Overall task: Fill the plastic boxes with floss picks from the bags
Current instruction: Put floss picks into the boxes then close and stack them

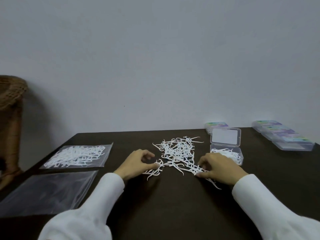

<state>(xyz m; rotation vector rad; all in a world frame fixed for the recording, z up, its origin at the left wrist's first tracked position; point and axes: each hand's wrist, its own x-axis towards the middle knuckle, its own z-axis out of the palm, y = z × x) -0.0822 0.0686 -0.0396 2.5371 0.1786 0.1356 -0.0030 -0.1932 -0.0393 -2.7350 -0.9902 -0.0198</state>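
A loose heap of white floss picks point(178, 149) lies on the dark table point(173, 205). My left hand point(136, 164) pinches a few picks at the heap's near left edge. My right hand point(219, 168) grips a small bundle of picks at the near right edge. Just beyond my right hand an open clear plastic box point(238, 153) holds some picks, its lid point(225, 139) standing up behind it. A full bag of floss picks point(78, 155) lies at the left. An empty clear bag point(46, 193) lies in front of it.
Several shut clear boxes with coloured labels point(282, 135) sit in a row at the far right. One more shut box point(216, 126) stands behind the open lid. A wicker object point(10, 108) stands beyond the table's left edge. A plain wall rises behind the table.
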